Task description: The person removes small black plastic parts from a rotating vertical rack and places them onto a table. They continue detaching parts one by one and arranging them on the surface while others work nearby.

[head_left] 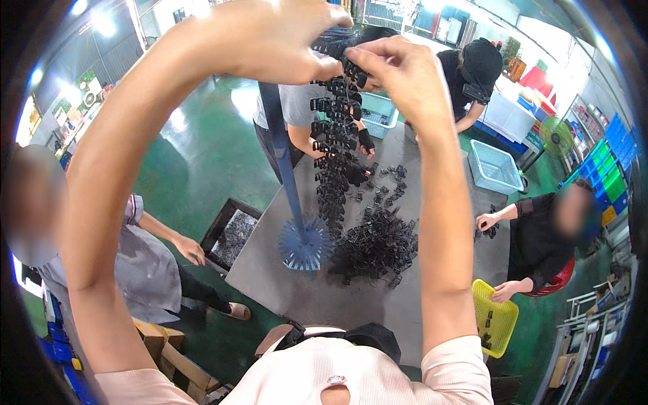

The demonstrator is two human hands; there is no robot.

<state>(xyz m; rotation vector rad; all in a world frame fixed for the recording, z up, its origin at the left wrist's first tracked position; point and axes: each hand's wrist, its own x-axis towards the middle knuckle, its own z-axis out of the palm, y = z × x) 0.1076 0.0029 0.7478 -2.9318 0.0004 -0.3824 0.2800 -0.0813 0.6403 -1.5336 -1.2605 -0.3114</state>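
A tall column of small black plastic clips (331, 145) hangs in front of me above the grey table (263, 273). Up at its top, my left hand (304, 44) curls round the column, thumb on the near side; some fingertips are hidden. My right hand (401, 67) pinches a black clip (358, 64) between thumb and fingers, right against the column. Beside the column stands a blue post (282, 148) with a round, slotted blue disc (305, 246) at its lower end. A heap of loose black clips (378, 243) lies on the table below my hands.
Co-workers surround the table: one person (557, 229) at the right, one (145, 256) at the left, two at the far side. A light blue basket (496, 169) and a yellow basket (503, 327) stand at the right. A black tray (214, 226) sits left of the table.
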